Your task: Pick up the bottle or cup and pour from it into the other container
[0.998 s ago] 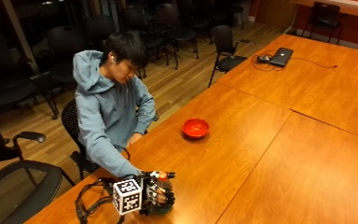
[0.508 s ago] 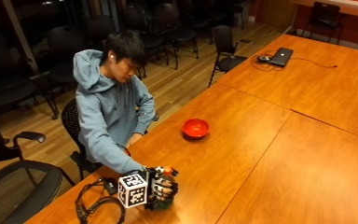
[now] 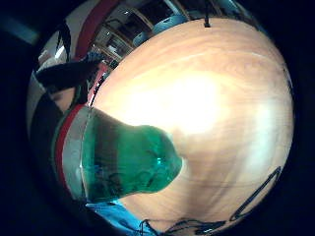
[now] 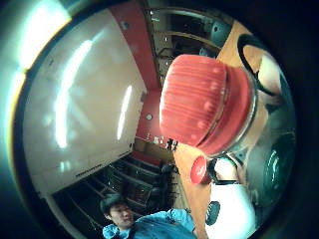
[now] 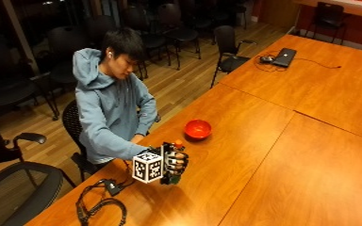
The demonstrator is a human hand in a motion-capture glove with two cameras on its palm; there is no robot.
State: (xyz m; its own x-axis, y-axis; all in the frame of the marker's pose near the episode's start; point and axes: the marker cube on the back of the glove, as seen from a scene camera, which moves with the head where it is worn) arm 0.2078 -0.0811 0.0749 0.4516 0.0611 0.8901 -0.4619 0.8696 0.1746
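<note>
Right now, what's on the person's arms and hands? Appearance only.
Both arms are covered by long grey-blue hoodie sleeves. The right hand wears a black glove with black straps across the fingers. The other hand is bare and mostly hidden in the outside view.

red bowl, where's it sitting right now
In the outside view the red bowl sits on the wooden table near the seated person's edge, just beyond the green bottle gripped by the gloved right hand.

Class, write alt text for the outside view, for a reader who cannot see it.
A seated person's gloved right hand grips a green bottle with an orange cap, upright at the edge of a long wooden table. A red bowl sits on the table just beyond it; a laptop lies at the far end.
</note>
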